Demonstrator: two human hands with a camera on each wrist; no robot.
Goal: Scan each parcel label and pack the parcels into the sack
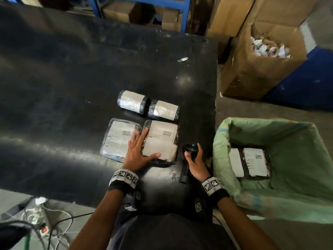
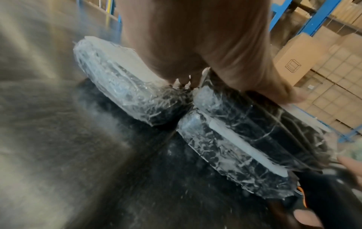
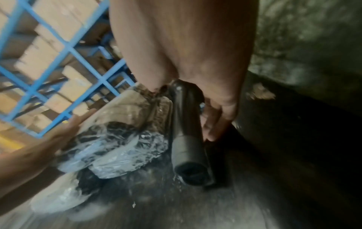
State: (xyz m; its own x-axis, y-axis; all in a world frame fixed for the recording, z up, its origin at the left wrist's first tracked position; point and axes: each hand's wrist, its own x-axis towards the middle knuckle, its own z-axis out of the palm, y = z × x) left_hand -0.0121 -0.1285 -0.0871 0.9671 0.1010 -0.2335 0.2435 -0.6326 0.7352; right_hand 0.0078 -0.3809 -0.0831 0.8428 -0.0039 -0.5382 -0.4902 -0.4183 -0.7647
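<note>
Several plastic-wrapped parcels with white labels lie on the black table (image 1: 72,78). My left hand (image 1: 138,150) lies flat with spread fingers over the seam between the near left parcel (image 1: 119,139) and the near right parcel (image 1: 162,141); its thumb rests on the right one's label. Two rolled parcels (image 1: 133,101) (image 1: 164,110) lie just behind. My right hand (image 1: 195,163) grips the black barcode scanner (image 1: 189,156) (image 3: 186,128), which lies on the table right of the parcels with a blue light on its head. The green sack (image 1: 281,177) stands open to the right, with labelled parcels (image 1: 250,165) inside.
An open cardboard box (image 1: 261,65) of paper scraps stands on the floor behind the sack. Blue racking (image 1: 185,15) with cartons runs past the table's far edge. A power strip and cables (image 1: 43,228) lie on the floor at the near left. A small metal scrap (image 1: 182,59) sits on the table.
</note>
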